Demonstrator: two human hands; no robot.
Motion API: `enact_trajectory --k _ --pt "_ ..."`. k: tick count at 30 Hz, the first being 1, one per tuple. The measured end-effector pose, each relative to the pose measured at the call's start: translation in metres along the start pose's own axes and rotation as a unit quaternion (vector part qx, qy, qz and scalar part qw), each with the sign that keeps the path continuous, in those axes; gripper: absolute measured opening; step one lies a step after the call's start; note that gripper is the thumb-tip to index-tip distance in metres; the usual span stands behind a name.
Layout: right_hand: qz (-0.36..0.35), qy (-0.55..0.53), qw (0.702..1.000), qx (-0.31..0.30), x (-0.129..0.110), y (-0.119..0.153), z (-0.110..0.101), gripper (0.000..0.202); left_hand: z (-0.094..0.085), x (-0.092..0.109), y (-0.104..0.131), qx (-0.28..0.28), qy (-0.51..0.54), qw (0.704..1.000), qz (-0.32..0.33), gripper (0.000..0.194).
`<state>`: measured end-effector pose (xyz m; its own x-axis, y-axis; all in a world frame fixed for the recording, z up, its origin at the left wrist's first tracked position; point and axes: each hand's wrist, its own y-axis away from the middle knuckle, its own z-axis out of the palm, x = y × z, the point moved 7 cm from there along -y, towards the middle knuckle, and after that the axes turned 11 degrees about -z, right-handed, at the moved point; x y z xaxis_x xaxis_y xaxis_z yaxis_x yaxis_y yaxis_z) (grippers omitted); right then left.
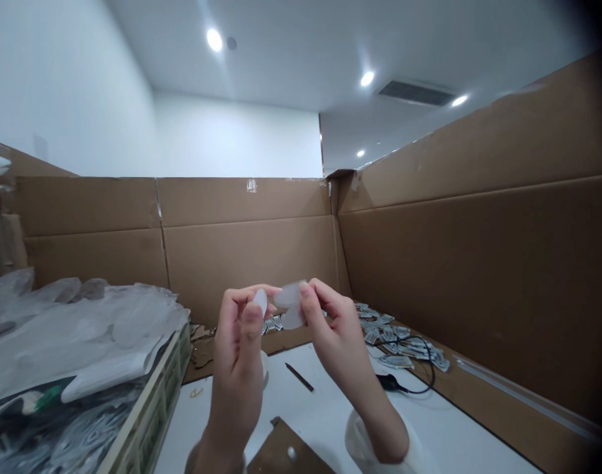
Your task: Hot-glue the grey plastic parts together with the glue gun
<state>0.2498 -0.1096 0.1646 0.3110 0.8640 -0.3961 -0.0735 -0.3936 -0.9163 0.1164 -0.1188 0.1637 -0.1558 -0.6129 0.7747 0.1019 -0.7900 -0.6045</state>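
Both hands are raised above the white table, close together. My left hand [242, 336] pinches a small pale translucent oval piece [260, 301] between thumb and fingers. Beside it, my right hand [330, 322] has its thumb and index finger closed on translucent film pieces [292, 306], two rounded lobes that point towards the left hand. The left fingertips are at or very near the left edge of these pieces; whether they touch is unclear.
A pale plastic crate [157, 401] with clear bags stands at the left. On the white table [197, 434] lie a dark thin stick [300, 377], a brown cardboard piece [288, 451] and a black cable [429, 368]. Several clear packets [397, 342] lie at the right. Cardboard walls [251, 250] surround the table.
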Motion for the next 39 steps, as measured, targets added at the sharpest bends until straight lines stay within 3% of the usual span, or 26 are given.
enact_trajectory --k 9,14,19,24,27,31,35,39 --pt "-0.03 0.021 0.998 0.043 -0.003 -0.002 -0.007 0.032 0.004 -0.013 -0.003 -0.049 0.015 0.995 -0.091 0.038" --pt "-0.062 0.147 0.986 0.045 -0.006 -0.001 -0.007 0.035 -0.002 -0.01 -0.003 -0.013 -0.016 0.997 -0.08 0.037" --pt "-0.107 0.281 0.953 0.04 -0.014 -0.002 -0.006 0.033 -0.004 -0.004 -0.001 0.013 -0.08 0.995 -0.055 0.034" --pt "-0.13 0.35 0.926 0.052 -0.011 -0.003 -0.006 0.034 -0.004 -0.004 -0.002 -0.001 -0.035 0.998 -0.061 0.039" --pt "-0.107 0.337 0.935 0.04 0.0 -0.006 -0.003 0.034 -0.009 -0.002 -0.002 0.004 0.018 0.999 -0.048 0.042" --pt "-0.039 0.218 0.975 0.011 0.01 -0.005 0.0 0.036 -0.014 -0.006 -0.004 0.046 0.034 0.998 -0.036 0.04" --pt "-0.003 0.122 0.992 -0.013 0.01 -0.003 0.001 0.038 -0.008 -0.011 -0.004 0.029 0.051 0.996 -0.062 0.039" --pt "-0.018 0.179 0.984 0.009 0.011 -0.005 -0.003 0.037 -0.009 -0.004 0.0 0.003 0.104 0.992 -0.066 0.039"
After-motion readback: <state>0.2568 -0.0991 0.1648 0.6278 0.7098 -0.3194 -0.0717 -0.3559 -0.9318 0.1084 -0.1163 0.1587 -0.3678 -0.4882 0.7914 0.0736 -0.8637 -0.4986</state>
